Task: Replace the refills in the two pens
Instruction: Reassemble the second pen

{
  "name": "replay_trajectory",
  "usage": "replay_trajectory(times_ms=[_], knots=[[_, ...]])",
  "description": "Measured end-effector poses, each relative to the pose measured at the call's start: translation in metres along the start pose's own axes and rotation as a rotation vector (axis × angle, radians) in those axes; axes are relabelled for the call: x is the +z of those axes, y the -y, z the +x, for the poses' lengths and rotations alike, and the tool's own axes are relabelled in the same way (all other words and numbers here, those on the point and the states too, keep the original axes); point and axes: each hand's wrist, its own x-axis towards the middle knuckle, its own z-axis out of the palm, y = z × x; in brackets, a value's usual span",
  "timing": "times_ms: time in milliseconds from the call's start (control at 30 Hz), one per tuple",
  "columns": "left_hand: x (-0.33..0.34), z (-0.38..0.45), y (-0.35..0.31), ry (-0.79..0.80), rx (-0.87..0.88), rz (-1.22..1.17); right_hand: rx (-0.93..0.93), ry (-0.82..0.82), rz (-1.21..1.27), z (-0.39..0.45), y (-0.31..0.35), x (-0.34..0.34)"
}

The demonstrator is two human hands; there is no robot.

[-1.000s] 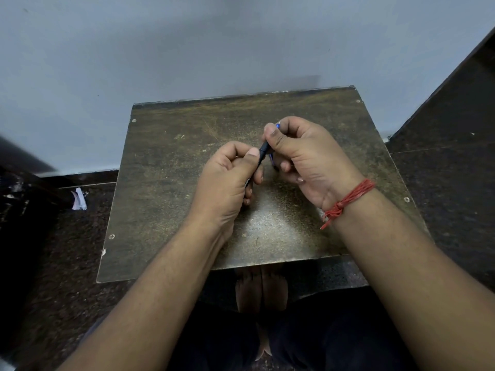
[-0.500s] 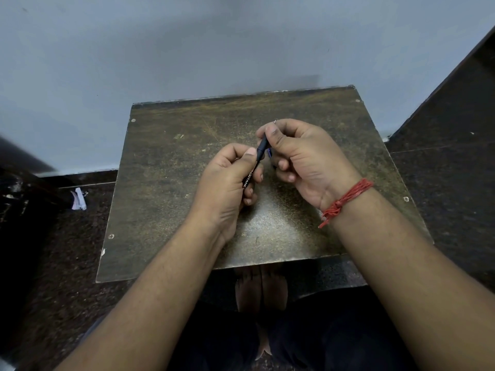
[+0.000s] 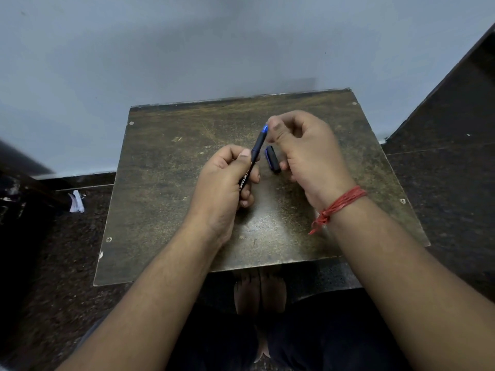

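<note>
My left hand (image 3: 225, 180) grips a black pen (image 3: 255, 149) by its lower barrel, tilted up and to the right over the small brown table (image 3: 166, 199). The pen's upper end shows blue. Thumb and forefinger of my right hand (image 3: 308, 153) pinch that blue end. The lower fingers of the same hand hold a short black-and-blue pen cap (image 3: 272, 159), apart from the pen. A red thread is tied round my right wrist. No second pen and no loose refill are in sight.
The table stands against a pale wall (image 3: 187, 49) on a dark speckled floor. A scrap of white paper (image 3: 76, 202) lies on the floor to the left. A dark slanted surface (image 3: 455, 108) rises at the right. My feet show below the table's near edge.
My hands have drawn apart: the right hand rose and moved right, more of the pen's upper end is exposed, and the cap now shows clearly under my right fingers.
</note>
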Motion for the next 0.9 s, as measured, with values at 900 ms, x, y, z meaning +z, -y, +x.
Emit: replay_trajectory(times_ms=[900], knots=[[-0.007, 0.004, 0.000, -0.097, -0.007, 0.078, -0.204, 0.013, -0.633, 0.002, -0.003, -0.002]])
